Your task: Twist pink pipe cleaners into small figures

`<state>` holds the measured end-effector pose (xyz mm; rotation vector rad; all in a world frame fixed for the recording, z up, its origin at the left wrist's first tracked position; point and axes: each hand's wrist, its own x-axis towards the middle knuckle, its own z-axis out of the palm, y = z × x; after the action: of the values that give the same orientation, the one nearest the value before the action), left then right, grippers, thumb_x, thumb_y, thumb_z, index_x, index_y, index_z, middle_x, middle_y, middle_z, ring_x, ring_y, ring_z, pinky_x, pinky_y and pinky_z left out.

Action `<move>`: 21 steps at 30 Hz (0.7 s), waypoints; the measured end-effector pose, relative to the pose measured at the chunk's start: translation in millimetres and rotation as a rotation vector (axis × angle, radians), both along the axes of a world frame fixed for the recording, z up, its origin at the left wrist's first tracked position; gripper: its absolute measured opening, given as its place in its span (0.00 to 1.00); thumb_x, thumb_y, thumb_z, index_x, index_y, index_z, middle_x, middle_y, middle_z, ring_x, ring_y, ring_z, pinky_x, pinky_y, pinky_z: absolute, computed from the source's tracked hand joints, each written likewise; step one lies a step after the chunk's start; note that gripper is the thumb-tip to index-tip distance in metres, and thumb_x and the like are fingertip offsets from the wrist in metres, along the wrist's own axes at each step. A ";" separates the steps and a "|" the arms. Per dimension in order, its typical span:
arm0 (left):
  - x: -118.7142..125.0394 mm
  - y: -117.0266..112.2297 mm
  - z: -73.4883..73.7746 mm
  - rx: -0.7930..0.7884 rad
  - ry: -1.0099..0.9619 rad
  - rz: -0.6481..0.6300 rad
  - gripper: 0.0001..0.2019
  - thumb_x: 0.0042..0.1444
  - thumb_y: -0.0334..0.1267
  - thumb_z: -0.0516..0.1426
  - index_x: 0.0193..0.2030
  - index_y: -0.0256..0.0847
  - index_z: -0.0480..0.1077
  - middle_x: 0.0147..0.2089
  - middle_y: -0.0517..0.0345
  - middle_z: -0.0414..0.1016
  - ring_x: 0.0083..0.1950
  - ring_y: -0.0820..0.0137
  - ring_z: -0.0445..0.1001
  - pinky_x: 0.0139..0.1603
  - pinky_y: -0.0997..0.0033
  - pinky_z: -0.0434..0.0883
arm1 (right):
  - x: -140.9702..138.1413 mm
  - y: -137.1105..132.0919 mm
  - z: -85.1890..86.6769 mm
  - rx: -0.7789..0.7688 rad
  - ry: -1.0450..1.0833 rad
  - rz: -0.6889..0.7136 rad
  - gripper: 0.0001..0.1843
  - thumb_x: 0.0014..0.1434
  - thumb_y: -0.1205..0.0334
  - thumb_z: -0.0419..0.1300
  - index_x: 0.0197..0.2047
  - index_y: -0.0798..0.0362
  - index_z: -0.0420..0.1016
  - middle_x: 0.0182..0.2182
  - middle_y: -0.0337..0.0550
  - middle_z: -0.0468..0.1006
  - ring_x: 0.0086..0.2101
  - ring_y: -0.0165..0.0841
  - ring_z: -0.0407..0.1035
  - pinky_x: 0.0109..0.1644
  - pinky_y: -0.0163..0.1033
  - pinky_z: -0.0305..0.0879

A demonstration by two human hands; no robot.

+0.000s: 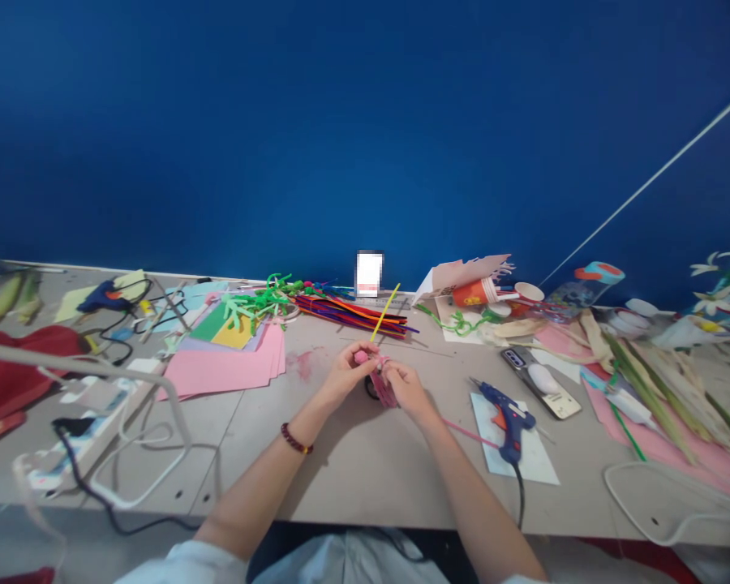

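Here, a cluttered craft table point(341, 478), blue wall point(365, 138), pink pipe cleaner point(384, 388)

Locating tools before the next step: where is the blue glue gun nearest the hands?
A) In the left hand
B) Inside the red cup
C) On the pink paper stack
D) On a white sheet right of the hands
D: the blue glue gun lies on a white sheet to the right of the right hand.
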<state>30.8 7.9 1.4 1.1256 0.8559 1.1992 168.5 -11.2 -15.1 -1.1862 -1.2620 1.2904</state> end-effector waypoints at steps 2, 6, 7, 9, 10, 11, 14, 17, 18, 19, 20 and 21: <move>0.5 0.8 -1.3 0.011 0.033 0.021 0.12 0.44 0.39 0.64 0.36 0.38 0.73 0.33 0.59 0.72 0.33 0.75 0.69 0.36 0.76 0.67 | -0.3 0.0 -0.6 0.028 -0.026 -0.003 0.16 0.51 0.55 0.51 0.16 0.51 0.56 0.11 0.31 0.56 0.14 0.24 0.50 0.18 0.31 0.47; 1.1 2.4 -2.7 0.022 0.087 0.066 0.11 0.43 0.39 0.65 0.33 0.37 0.73 0.30 0.60 0.72 0.30 0.76 0.69 0.34 0.77 0.66 | 1.1 0.5 -3.0 0.128 -0.112 0.005 0.18 0.52 0.56 0.51 0.15 0.52 0.54 0.13 0.32 0.55 0.17 0.24 0.50 0.21 0.31 0.48; 1.0 2.4 -2.4 0.011 0.077 0.060 0.12 0.42 0.39 0.65 0.33 0.36 0.73 0.29 0.60 0.72 0.30 0.76 0.69 0.33 0.77 0.66 | 1.7 0.7 -4.1 0.137 -0.125 0.010 0.18 0.52 0.56 0.51 0.15 0.52 0.54 0.13 0.32 0.55 0.17 0.24 0.50 0.21 0.31 0.48; 0.4 1.7 -0.7 -0.038 0.039 0.030 0.12 0.42 0.39 0.65 0.33 0.36 0.73 0.28 0.60 0.72 0.28 0.77 0.69 0.30 0.78 0.66 | 2.6 1.0 -6.6 0.138 -0.142 0.022 0.19 0.53 0.55 0.51 0.15 0.52 0.55 0.13 0.32 0.56 0.17 0.24 0.51 0.21 0.31 0.48; -0.1 1.2 0.5 -0.074 0.016 0.012 0.13 0.41 0.39 0.66 0.33 0.36 0.73 0.27 0.61 0.72 0.27 0.77 0.69 0.29 0.79 0.65 | 2.9 1.2 -7.9 0.133 -0.145 0.028 0.19 0.54 0.54 0.51 0.16 0.52 0.56 0.13 0.32 0.57 0.17 0.25 0.52 0.21 0.31 0.48; -0.6 0.8 1.8 -0.112 -0.007 -0.005 0.13 0.41 0.39 0.66 0.34 0.37 0.73 0.26 0.61 0.72 0.26 0.78 0.68 0.27 0.79 0.64 | 3.2 1.3 -9.0 0.127 -0.143 0.032 0.19 0.55 0.53 0.51 0.17 0.52 0.58 0.13 0.33 0.58 0.17 0.25 0.53 0.21 0.31 0.49; -2.6 0.4 5.4 -0.199 -0.066 -0.028 0.14 0.39 0.39 0.67 0.33 0.37 0.73 0.25 0.62 0.73 0.22 0.80 0.67 0.22 0.80 0.62 | 3.3 2.2 -10.4 0.105 -0.110 0.039 0.18 0.55 0.50 0.53 0.20 0.53 0.64 0.15 0.33 0.62 0.18 0.26 0.56 0.21 0.31 0.51; -4.8 1.8 7.4 -0.242 -0.086 -0.030 0.13 0.38 0.38 0.67 0.31 0.36 0.74 0.24 0.61 0.73 0.20 0.81 0.65 0.20 0.81 0.60 | 3.1 3.7 -9.2 0.108 -0.032 0.033 0.15 0.54 0.50 0.57 0.26 0.54 0.68 0.19 0.35 0.67 0.21 0.26 0.59 0.24 0.31 0.55; -5.4 2.4 7.9 -0.256 -0.086 -0.034 0.13 0.38 0.38 0.67 0.31 0.35 0.75 0.24 0.61 0.73 0.20 0.81 0.64 0.19 0.81 0.59 | 3.1 4.2 -8.4 0.113 -0.003 0.024 0.15 0.53 0.50 0.58 0.29 0.54 0.69 0.21 0.35 0.68 0.21 0.26 0.60 0.25 0.31 0.56; -5.9 2.9 8.3 -0.271 -0.087 -0.041 0.12 0.38 0.37 0.67 0.31 0.35 0.75 0.23 0.60 0.73 0.20 0.81 0.64 0.18 0.81 0.59 | 3.1 4.5 -7.5 0.114 0.025 0.011 0.14 0.53 0.50 0.60 0.31 0.54 0.70 0.21 0.35 0.68 0.22 0.26 0.60 0.26 0.31 0.56; -6.2 3.3 8.8 -0.285 -0.090 -0.047 0.12 0.38 0.37 0.67 0.31 0.35 0.75 0.23 0.60 0.73 0.20 0.81 0.64 0.18 0.81 0.59 | 3.1 4.6 -6.5 0.110 0.048 -0.001 0.14 0.52 0.51 0.61 0.33 0.53 0.70 0.21 0.34 0.67 0.21 0.25 0.59 0.25 0.31 0.56; -6.3 3.5 9.3 -0.295 -0.095 -0.051 0.11 0.38 0.36 0.67 0.30 0.34 0.75 0.23 0.60 0.73 0.20 0.81 0.65 0.18 0.81 0.59 | 3.1 4.5 -5.6 0.100 0.066 -0.012 0.14 0.52 0.51 0.61 0.35 0.53 0.70 0.20 0.32 0.66 0.20 0.25 0.58 0.25 0.31 0.55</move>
<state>24.4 11.5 10.8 0.8401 0.8922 1.0370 171.7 -6.7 -20.7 -1.0703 -1.2550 1.2334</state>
